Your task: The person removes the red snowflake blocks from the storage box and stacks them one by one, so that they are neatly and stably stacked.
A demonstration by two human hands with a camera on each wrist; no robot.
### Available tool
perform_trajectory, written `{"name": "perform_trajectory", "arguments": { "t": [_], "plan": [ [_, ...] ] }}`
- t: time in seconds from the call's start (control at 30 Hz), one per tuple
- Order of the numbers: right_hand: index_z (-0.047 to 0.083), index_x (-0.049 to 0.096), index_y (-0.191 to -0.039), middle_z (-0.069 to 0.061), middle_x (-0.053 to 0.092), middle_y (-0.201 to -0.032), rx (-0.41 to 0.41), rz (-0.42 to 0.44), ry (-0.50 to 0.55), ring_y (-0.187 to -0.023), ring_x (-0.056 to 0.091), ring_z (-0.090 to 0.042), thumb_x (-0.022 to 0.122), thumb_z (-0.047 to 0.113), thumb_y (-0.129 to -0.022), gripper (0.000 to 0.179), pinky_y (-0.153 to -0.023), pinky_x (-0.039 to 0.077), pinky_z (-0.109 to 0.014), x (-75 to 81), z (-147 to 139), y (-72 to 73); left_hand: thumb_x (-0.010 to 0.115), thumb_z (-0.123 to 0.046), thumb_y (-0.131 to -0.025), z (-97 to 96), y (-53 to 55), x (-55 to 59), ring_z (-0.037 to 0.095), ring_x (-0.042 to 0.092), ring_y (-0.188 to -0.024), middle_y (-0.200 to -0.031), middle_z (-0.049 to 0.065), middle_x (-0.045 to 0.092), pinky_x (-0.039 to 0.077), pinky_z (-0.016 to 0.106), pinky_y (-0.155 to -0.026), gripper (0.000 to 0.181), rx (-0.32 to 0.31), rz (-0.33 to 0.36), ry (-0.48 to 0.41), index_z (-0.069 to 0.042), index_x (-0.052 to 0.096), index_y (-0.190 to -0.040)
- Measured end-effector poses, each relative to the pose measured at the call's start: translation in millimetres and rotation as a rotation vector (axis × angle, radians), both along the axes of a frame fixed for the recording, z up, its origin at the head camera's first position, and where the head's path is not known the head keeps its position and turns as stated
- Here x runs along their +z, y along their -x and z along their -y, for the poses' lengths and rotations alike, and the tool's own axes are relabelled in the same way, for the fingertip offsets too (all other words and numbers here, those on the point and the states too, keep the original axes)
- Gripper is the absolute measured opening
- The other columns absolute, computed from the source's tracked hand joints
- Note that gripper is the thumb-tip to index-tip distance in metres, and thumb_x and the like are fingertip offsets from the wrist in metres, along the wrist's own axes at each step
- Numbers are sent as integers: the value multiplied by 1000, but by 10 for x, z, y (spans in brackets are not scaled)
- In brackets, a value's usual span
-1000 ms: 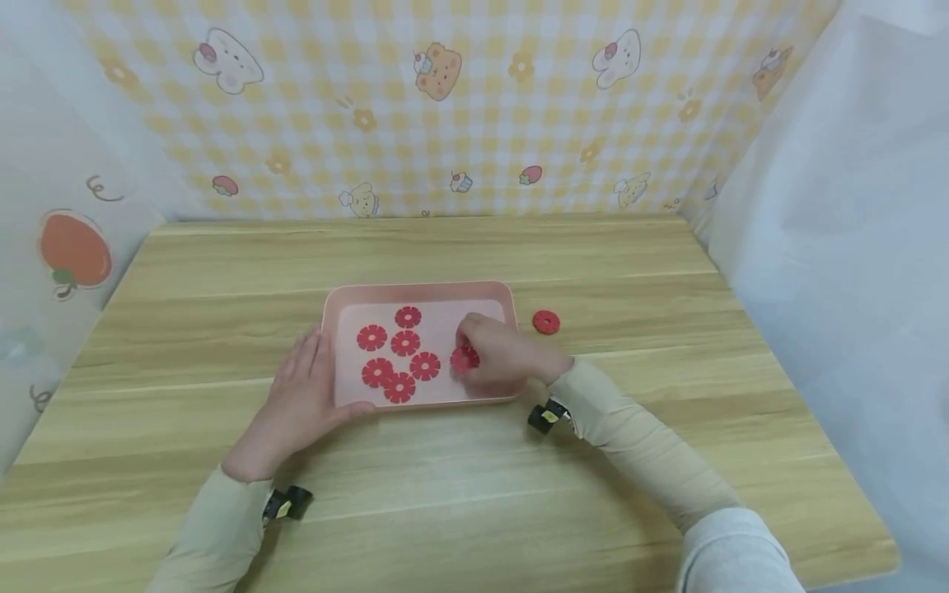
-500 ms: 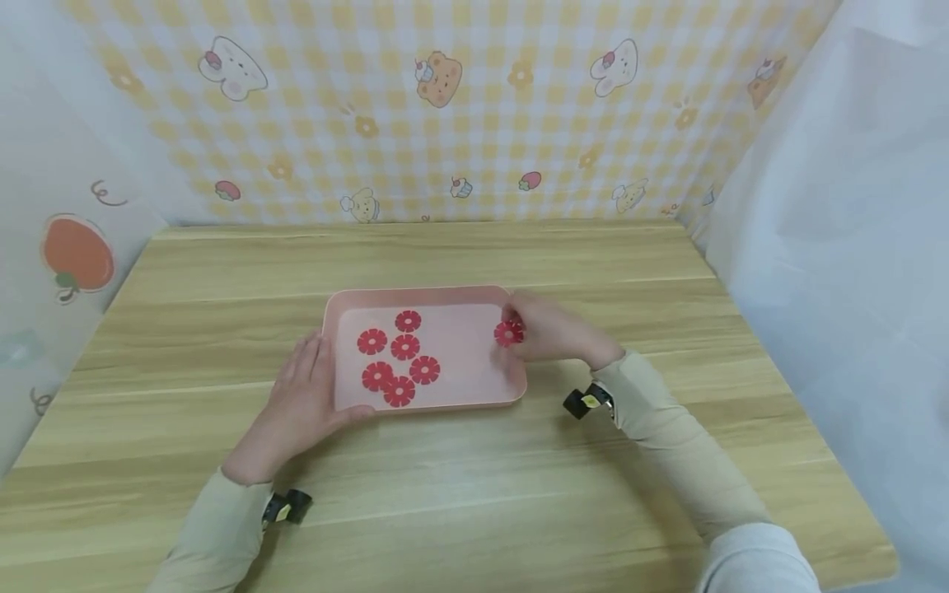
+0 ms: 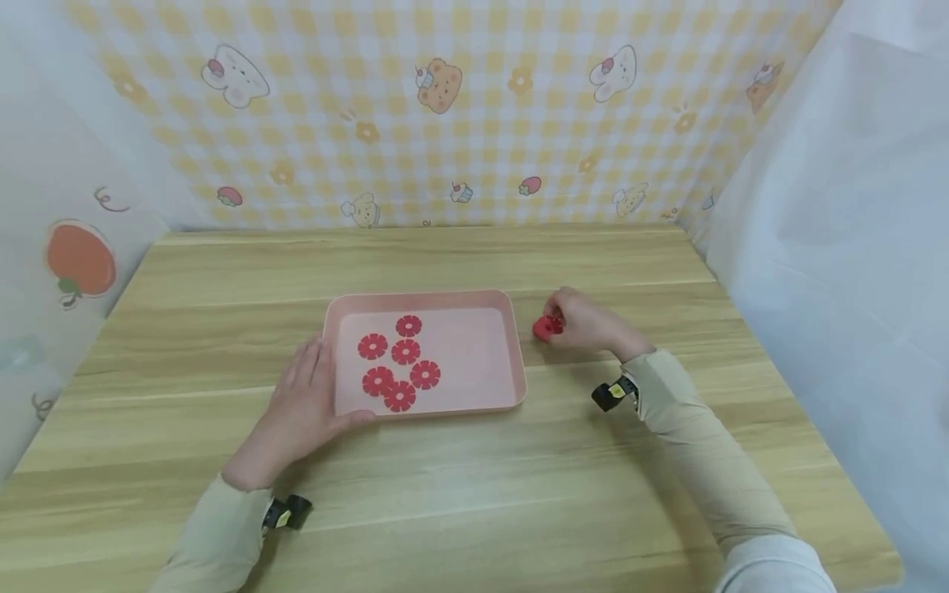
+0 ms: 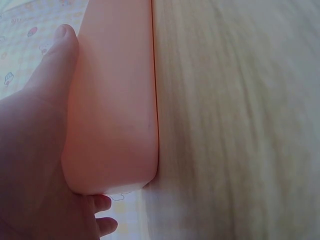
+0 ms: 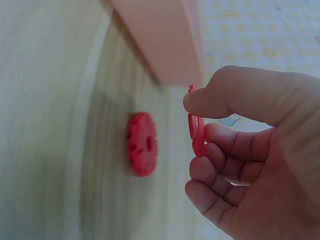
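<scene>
The right hand (image 3: 589, 323) pinches a partly hidden red notched disc (image 5: 198, 145); the left hand (image 3: 300, 405), fingers (image 3: 323, 375) straight, touches a pink rectangular tray (image 3: 478, 354).

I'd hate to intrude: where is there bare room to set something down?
Bare table: behind the tray, toward the checked backdrop; in front of the tray, between the forearms. Inside, its right side is free. Crowded: its left side, with red discs by the left hand, and right of the tray, where the right hand holds one disc near another disc.
</scene>
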State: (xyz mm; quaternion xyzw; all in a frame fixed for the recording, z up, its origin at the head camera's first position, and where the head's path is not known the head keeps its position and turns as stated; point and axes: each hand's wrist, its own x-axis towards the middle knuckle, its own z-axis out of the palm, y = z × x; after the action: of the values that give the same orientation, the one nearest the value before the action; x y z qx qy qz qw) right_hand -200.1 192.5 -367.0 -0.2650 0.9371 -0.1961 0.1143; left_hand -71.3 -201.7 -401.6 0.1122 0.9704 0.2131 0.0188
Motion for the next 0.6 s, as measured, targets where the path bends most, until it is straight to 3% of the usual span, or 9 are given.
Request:
{"name": "perform_trajectory", "arguments": {
  "t": [0.33,0.6],
  "plan": [
    [-4,58,-96,-12,56,-92,-18,47,-7,-83,50,-22,72,8,-74,29,-72,45,-31,-127,-55,99,79,-56,-67,-3,5,-19,48,17,-139,-152,31,19,19,66,-111,122,6,8,0,11,15,-146],
    [-3,58,-97,-12,56,-94,-41,87,-25,-84,51,-22,73,11,-77,28,-75,46,-33,-158,-27,140,79,-55,-68,-3,10,-26,47,17,-140,-152,31,18,18,66,-111,121,5,10,4,11,15,-146]
  ]
}}
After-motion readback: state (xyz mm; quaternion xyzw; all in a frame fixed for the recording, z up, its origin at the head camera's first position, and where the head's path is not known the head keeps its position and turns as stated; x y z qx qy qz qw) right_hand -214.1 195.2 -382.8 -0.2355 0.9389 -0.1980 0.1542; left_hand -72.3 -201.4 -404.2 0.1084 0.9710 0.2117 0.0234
